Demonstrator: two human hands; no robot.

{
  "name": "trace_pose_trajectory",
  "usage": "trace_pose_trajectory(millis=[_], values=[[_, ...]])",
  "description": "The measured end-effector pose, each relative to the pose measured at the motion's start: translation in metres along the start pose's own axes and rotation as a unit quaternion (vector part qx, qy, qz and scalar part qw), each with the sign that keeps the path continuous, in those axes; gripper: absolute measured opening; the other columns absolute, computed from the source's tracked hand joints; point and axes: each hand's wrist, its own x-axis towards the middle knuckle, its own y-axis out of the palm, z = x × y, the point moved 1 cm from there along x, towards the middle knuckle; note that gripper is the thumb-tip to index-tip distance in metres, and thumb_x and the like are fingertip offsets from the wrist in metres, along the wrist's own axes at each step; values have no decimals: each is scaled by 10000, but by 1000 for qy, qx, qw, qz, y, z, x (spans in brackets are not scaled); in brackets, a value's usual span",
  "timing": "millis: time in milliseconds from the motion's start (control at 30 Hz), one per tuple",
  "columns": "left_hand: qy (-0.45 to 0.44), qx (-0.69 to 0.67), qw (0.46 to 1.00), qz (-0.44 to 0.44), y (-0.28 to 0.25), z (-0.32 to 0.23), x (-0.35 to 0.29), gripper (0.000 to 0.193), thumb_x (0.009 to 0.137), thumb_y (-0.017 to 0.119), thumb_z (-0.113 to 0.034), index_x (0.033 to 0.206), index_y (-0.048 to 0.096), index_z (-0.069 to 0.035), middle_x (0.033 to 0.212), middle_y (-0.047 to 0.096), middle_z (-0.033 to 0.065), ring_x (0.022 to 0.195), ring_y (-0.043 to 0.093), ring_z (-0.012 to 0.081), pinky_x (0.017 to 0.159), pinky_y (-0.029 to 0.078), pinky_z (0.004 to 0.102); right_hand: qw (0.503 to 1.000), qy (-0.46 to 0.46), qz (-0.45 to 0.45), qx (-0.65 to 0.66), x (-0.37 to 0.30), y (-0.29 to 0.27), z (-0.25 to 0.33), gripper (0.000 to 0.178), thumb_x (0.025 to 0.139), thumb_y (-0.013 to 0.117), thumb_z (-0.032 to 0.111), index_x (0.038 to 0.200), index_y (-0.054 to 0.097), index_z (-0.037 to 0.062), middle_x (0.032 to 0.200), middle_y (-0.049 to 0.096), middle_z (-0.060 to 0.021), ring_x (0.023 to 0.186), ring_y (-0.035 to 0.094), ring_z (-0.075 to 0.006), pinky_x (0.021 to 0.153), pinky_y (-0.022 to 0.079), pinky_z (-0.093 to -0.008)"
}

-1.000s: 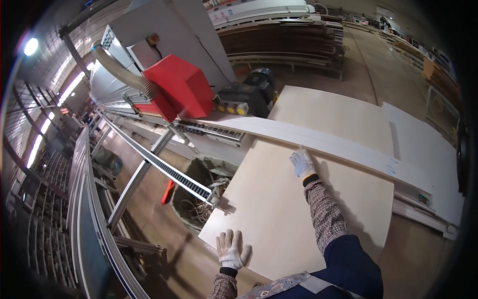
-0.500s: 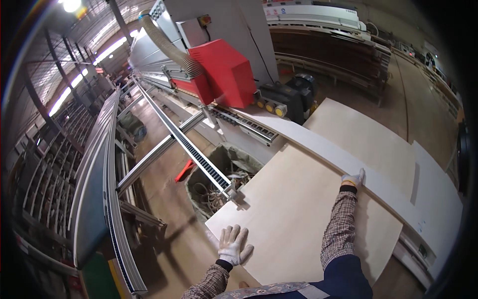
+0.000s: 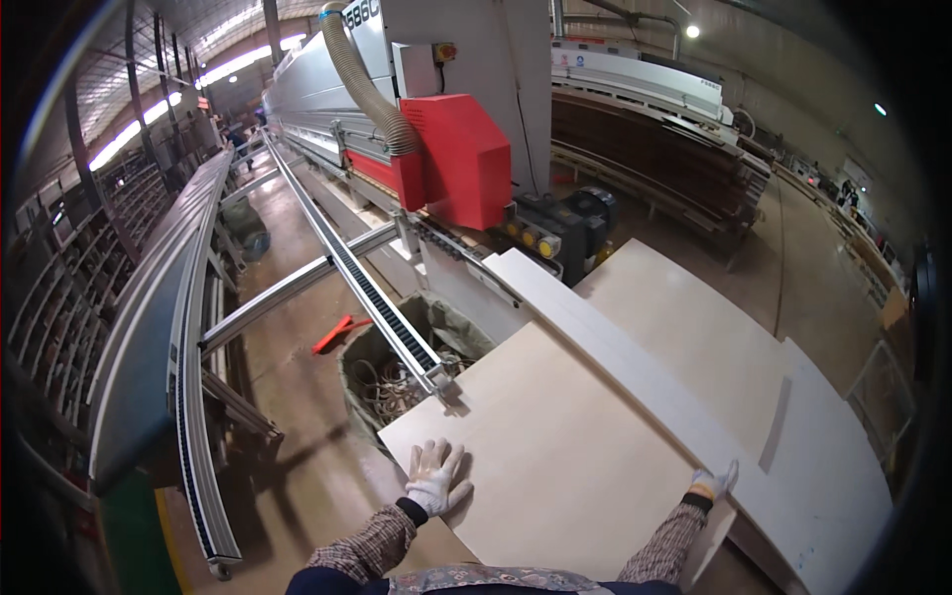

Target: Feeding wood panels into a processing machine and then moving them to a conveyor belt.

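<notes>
My right hand (image 3: 715, 481), in a white glove, grips the near edge of a long, narrow white panel (image 3: 625, 347). That panel lies slantwise, its far end beside the machine's roller track (image 3: 466, 256). My left hand (image 3: 436, 478), gloved too, is open with fingers spread at the left edge of a wide pale board (image 3: 555, 446). Nothing is held in it. Another pale board (image 3: 694, 317) lies beyond the narrow panel, and a white board (image 3: 828, 436) with a grey strip is at the right.
Ahead stands a large machine with a red housing (image 3: 461, 159), a ribbed hose (image 3: 362, 74) and dark motors (image 3: 585, 218). A rail with rollers (image 3: 357, 268) ends above a sack of offcut strips (image 3: 397, 382). A conveyor (image 3: 149, 347) runs along the left; stacked dark boards (image 3: 645, 149) stand behind.
The narrow panel has come toward me, away from the red housing, with my right hand at its edge. My left hand stays open by the wide board's edge. The head view has shifted.
</notes>
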Motion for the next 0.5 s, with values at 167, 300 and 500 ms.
trace_pose_trajectory(millis=[167, 300, 500], values=[[196, -69, 977, -40, -62, -69, 74, 842, 849, 745, -397, 1582, 364, -235, 1591, 335, 252, 1486, 304, 470, 1226, 165, 672, 996, -81, 20, -24, -52, -62, 123, 472, 947, 654, 301, 1370, 594, 100, 1425, 594, -120, 1290, 560, -326, 1078, 462, -443], [387, -100, 907, -134, -138, -127, 126, 1002, 729, 847, -288, 1593, 339, -272, 1626, 306, 223, 1509, 301, 424, 1228, 201, 674, 979, -192, 21, -70, -109, -86, 185, 499, 962, 620, 301, 1414, 564, 97, 1432, 577, -163, 1305, 559, -332, 1094, 465, -476], [483, -56, 848, -213, -219, -132, 142, 851, 734, 794, -217, 1511, 454, -284, 1515, 420, 244, 1426, 409, 443, 1182, 290, 683, 947, -301, 65, -87, -185, -78, 202, 475, 1000, 585, 272, 1427, 553, 65, 1436, 573, -173, 1290, 565, -334, 1099, 465, -483]])
